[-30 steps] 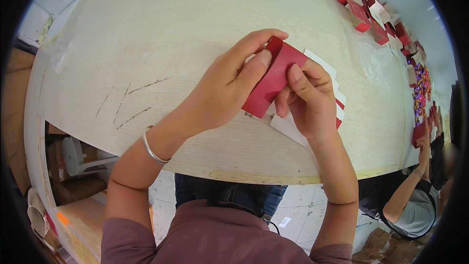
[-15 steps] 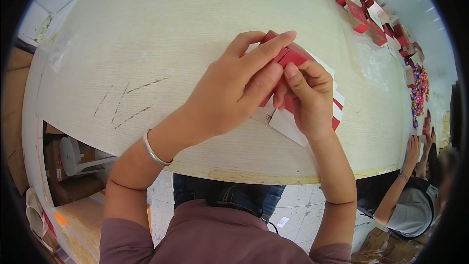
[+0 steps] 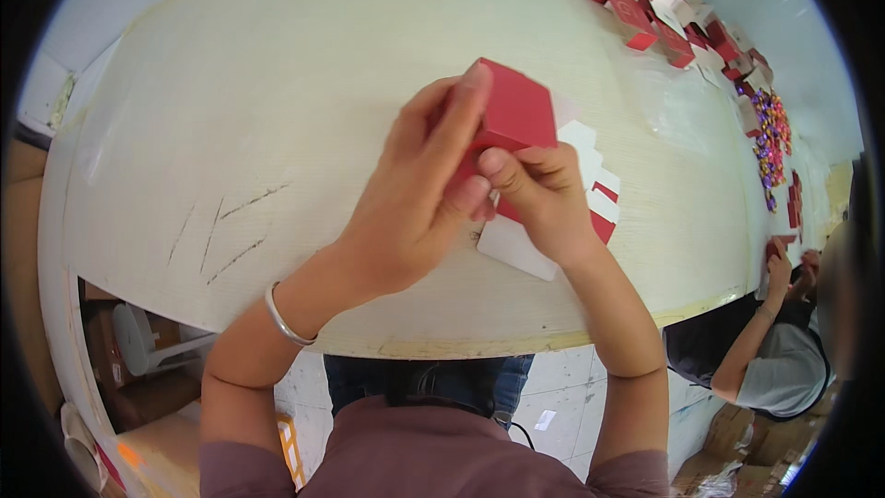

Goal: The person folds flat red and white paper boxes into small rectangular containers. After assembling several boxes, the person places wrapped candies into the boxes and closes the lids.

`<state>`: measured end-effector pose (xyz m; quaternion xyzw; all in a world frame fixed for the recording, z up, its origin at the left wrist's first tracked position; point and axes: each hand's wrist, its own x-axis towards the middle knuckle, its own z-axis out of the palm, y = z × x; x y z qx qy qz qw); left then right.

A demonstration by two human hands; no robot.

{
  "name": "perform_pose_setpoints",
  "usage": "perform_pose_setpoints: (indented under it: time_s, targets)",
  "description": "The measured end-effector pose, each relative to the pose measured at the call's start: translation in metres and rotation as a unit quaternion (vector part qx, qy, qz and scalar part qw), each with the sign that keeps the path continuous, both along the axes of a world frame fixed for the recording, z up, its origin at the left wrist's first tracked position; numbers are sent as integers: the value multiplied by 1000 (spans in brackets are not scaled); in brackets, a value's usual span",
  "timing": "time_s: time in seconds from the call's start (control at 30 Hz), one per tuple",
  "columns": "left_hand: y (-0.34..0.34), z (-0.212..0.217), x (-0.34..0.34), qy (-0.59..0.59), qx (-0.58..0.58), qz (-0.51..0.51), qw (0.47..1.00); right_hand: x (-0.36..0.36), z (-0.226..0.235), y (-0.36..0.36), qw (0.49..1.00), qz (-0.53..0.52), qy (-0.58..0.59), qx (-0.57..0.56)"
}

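A small red cardboard box [image 3: 518, 109] is held tilted above the table between both my hands. My left hand [image 3: 415, 166] wraps its left side, with the fingers along the upper edge and the thumb low near the bottom. My right hand [image 3: 539, 194] pinches the near lower edge with thumb and fingers. Part of the box's near side is hidden behind my fingers. Beneath my right hand lie flat red-and-white card blanks [image 3: 516, 244], fanned out on the pale table [image 3: 369, 46].
Folded red and white boxes [image 3: 636, 14] are heaped at the far right. Beside them lie a clear plastic bag [image 3: 687, 115] and a pile of shiny purple and orange wrapped pieces [image 3: 771, 143]. At the right edge a co-worker's hand [image 3: 779, 267] holds something red.
The red box has turned so a broad closed face now shows. My left hand has shifted its grip and my right has moved slightly left and down. The co-worker's hands moved too.
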<state>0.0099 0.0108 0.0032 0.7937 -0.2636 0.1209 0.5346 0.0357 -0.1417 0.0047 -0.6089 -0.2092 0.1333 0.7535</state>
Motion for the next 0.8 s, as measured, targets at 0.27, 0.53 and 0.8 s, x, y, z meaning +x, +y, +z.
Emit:
perform_pose_setpoints:
  time_s: [0.27,0.53,0.8]
  targets:
    - [-1,-18,-2,82,92,14,992,9,20,-8,980,-15,61,-188]
    - [-1,-1,1,65,-36,42,996,110,51,-110,960,-261,-99,24]
    - [3,0,3,69,-30,42,996,-6,8,-75,711,19,-304,-634]
